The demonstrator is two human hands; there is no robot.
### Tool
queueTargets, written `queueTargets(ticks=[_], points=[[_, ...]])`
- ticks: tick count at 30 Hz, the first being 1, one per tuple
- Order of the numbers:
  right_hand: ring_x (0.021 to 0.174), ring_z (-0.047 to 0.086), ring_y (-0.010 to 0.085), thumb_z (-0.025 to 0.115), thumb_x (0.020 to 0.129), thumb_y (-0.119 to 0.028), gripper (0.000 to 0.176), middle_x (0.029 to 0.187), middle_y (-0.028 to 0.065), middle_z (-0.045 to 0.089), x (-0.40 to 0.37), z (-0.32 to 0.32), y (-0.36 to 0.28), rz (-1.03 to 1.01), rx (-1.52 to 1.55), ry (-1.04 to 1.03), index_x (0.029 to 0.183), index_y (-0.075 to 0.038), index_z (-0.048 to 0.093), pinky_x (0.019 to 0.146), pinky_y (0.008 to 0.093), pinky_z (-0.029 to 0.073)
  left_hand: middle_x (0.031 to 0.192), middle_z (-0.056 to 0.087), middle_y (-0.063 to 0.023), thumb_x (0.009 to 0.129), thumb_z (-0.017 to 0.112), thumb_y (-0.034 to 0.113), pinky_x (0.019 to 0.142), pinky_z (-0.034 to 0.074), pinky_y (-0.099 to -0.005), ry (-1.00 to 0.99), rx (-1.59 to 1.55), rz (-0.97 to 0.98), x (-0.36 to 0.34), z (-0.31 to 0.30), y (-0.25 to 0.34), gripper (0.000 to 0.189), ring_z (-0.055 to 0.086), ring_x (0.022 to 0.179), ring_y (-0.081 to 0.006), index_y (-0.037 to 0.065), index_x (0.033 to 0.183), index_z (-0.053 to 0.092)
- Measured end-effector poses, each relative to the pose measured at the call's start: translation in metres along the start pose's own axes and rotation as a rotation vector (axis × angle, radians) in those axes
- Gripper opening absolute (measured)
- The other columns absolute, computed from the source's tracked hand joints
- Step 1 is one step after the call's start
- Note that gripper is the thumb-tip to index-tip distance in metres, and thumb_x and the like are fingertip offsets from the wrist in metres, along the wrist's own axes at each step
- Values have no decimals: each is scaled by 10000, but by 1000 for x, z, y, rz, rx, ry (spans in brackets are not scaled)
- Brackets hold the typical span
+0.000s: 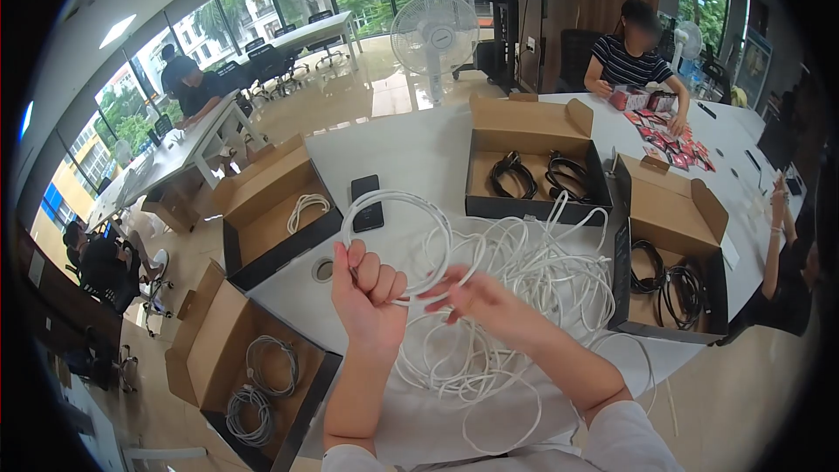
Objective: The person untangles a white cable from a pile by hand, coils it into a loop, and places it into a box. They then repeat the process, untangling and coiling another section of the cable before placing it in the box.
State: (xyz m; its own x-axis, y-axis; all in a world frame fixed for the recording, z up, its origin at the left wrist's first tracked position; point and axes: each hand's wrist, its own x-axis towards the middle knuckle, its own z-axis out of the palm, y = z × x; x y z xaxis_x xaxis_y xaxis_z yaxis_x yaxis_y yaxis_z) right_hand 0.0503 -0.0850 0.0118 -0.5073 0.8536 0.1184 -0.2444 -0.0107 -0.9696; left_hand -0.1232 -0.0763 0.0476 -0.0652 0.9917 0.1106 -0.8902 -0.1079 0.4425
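Carefully bunched, the fingers of a person's left hand (371, 288) close around a coil of white cable (448, 240), held upright above a white table (336, 140). The right hand (476, 299), blurred, meets the coil's lower edge with fingers loosely parted; whether they grip it cannot be told. Just beyond the coil lies a black smartphone (364, 183), while a tangle of white cable (551, 275) sprawls to the right. Four open cardboard boxes ring the work: one at left (284, 251) with a small white coil (308, 210), one at lower left (194, 350) with grey coils (273, 363), and one at the far side (502, 206) and one at right (669, 201) with black cables (513, 177). Across the table, a person in a striped shirt (634, 61) handles red packets (664, 135) near a white standing fan (435, 31).
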Motion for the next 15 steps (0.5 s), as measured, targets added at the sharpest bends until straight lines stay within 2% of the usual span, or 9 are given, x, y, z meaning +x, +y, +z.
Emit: queueTargets(ticks=[1,4,7,9,11,13,15], points=[[958,576,123,473,989,-288,369,1084,66,611,2,-3,-4,-27,111,101,1224,-5,495,775,278,461,504,164,71,1010,383,347,415,146,-239,-10,-9,-33,-2,2,0,319,129,407,-59,167,746,387],[1010,570,132,468,992,-282,391,1156,68,586,0,-9,-20,-129,100,237,1277,-16,429,786,290,462,501,154,75,1011,377,353,411,146,-237,-11,11,-172,-1,3,-3,325,123,402,-58,168,744,385],[1100,557,197,445,997,-267,371,1250,129,557,0,-8,-13,-183,53,276,1277,-24,448,894,337,444,497,153,81,1012,371,362,401,137,-239,-28,61,-280,1,1,-11,328,120,391,-55,173,744,390],[1018,590,167,452,995,-275,370,1217,119,584,3,-12,-6,-172,109,269,1261,-18,462,873,318,450,494,155,83,1010,368,376,399,137,-245,-43,107,-344,2,-5,-13,333,122,391,-54,184,737,385],[892,612,127,469,989,-283,369,1087,88,641,-2,-18,-25,31,212,211,1243,-15,480,809,297,472,487,153,85,1009,358,393,392,136,-249,-51,105,-394,3,-7,-13,340,119,390,-53,194,735,378],[755,609,105,483,982,-298,368,895,55,667,-1,-35,-26,110,558,28,1205,-7,504,727,280,487,478,147,89,1012,341,405,378,133,-246,-69,59,-458,0,-3,-12,346,111,382,-49,195,739,365],[708,603,122,495,976,-309,338,833,49,643,-5,-43,-26,92,573,-35,1136,-14,532,690,284,488,477,160,89,1011,344,406,376,143,-241,-175,48,-519,5,-11,-14,334,121,383,-44,179,771,389]])
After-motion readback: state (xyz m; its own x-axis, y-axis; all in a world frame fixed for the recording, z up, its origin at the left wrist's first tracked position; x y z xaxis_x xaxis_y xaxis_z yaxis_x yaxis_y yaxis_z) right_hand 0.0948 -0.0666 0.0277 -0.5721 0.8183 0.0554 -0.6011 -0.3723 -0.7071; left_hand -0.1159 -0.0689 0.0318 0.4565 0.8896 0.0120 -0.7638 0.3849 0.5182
